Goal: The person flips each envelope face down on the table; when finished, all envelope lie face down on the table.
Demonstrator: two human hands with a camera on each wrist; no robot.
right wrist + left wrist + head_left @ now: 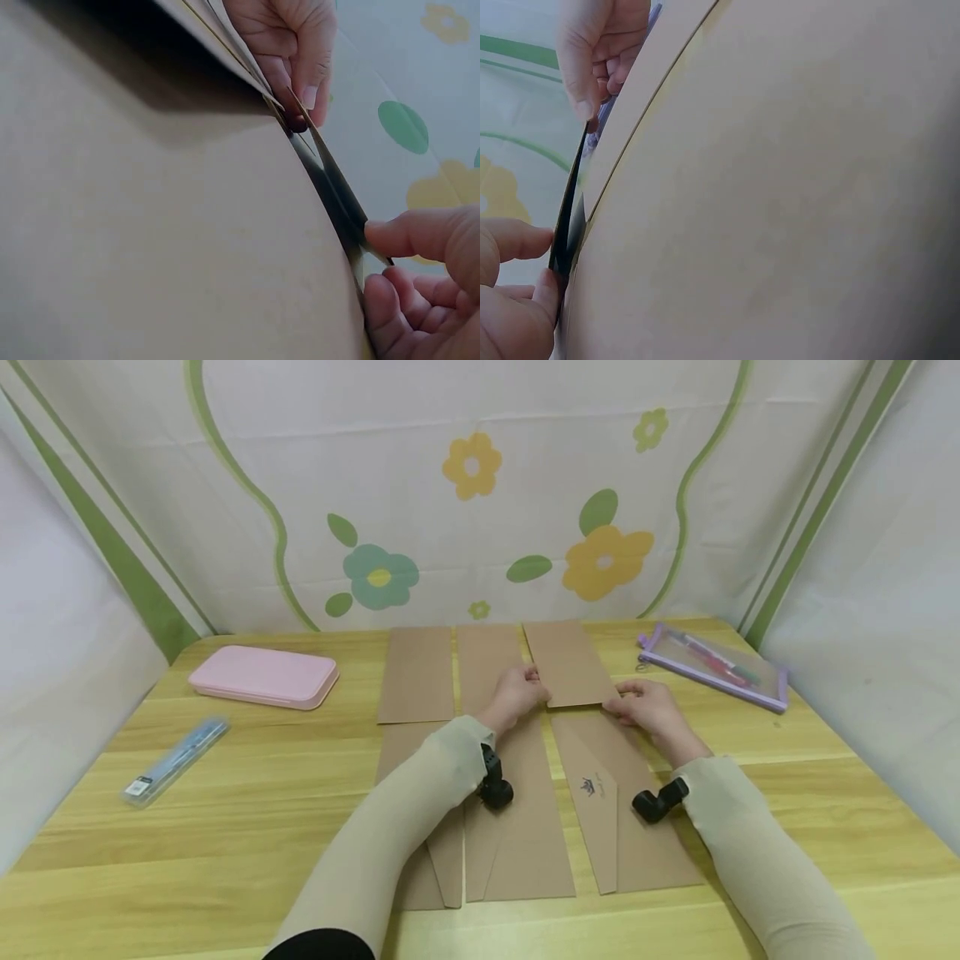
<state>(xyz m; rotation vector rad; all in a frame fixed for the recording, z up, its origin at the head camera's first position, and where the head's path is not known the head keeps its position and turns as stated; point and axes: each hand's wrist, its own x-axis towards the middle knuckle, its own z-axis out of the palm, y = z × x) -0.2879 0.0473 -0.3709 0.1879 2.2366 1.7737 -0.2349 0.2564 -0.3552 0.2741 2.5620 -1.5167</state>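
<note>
My left hand (517,697) and right hand (648,710) pinch the two near corners of a brown paper piece (568,664) at the back right of the brown paper. In the left wrist view, the left hand (514,300) and right hand (611,45) hold its thin edge, raised a little; the right wrist view has the right hand (439,277) at one end. Below it lies a brown envelope (652,852) with a pointed flap and crown print. A middle envelope (532,827) and a left one (408,889), partly hidden by my sleeve, lie beside it.
Another brown piece (416,677) lies at the back left of the paper. Farther left are a pink case (262,673) and a clear narrow box (176,762). A purple-edged mesh pouch (712,664) with pens lies at the back right, before a flowered curtain (420,485).
</note>
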